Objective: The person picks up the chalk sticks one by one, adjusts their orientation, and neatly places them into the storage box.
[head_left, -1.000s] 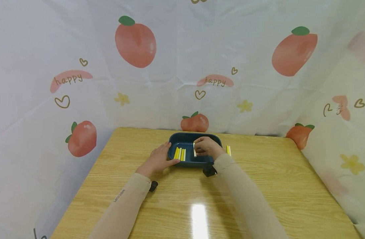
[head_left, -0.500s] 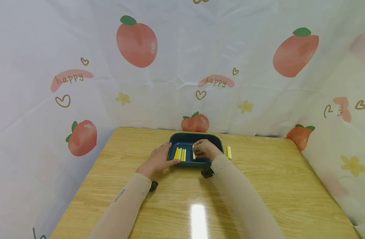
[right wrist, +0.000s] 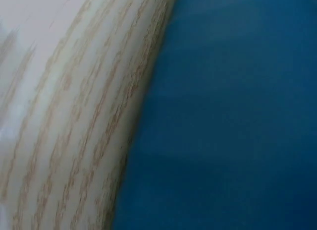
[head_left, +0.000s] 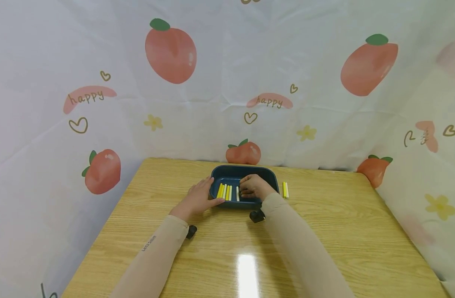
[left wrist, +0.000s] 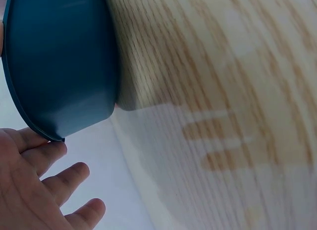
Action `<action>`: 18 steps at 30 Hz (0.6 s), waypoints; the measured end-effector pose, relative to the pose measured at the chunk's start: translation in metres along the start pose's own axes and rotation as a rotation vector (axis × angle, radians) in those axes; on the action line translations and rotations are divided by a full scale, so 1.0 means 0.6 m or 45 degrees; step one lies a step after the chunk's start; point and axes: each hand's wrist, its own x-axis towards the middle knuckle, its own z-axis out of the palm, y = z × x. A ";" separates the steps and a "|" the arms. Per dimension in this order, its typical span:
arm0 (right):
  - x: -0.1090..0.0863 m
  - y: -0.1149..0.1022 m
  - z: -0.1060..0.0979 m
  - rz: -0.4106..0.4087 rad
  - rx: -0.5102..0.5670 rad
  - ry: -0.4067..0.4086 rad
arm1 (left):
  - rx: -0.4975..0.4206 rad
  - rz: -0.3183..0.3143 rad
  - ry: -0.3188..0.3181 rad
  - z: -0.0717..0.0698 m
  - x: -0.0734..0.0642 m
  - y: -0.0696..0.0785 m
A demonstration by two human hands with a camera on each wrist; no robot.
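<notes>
Near the back of the table stands a dark blue tray, with rounded corners. My left hand holds its left end, thumb over the near rim and fingertips at the end wall; the left wrist view shows the other fingers spread off the rim. Inside, a row of yellow and white chalk sticks lies at the left. A single white chalk stick lies right of that row, a small gap between. My right hand is down in the tray, its fingertips right beside this stick, bent but not closed around it.
A yellow and a white chalk stick lie together on the wooden table, right of the tray. A white curtain printed with peaches hangs behind and along both sides. Black wrist cameras sit under the sleeves.
My right hand has lowered the white chalk stick to the tray floor, shifting it left and toward me, and its fingers have come off it. The left hand stays put.
</notes>
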 end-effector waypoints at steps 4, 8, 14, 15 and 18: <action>-0.003 -0.001 -0.003 -0.001 -0.024 -0.001 | -0.001 -0.001 -0.002 0.000 -0.001 0.000; -0.005 -0.003 -0.009 0.002 -0.032 0.002 | 0.004 -0.004 -0.010 -0.001 -0.001 0.001; -0.012 -0.006 -0.020 -0.013 -0.060 -0.002 | 0.009 -0.010 -0.014 -0.003 -0.001 0.004; -0.013 -0.006 -0.022 -0.018 -0.063 -0.004 | 0.008 -0.013 -0.014 -0.003 -0.001 0.005; -0.017 -0.008 -0.028 -0.031 -0.072 -0.020 | 0.006 -0.015 -0.009 -0.002 -0.001 0.005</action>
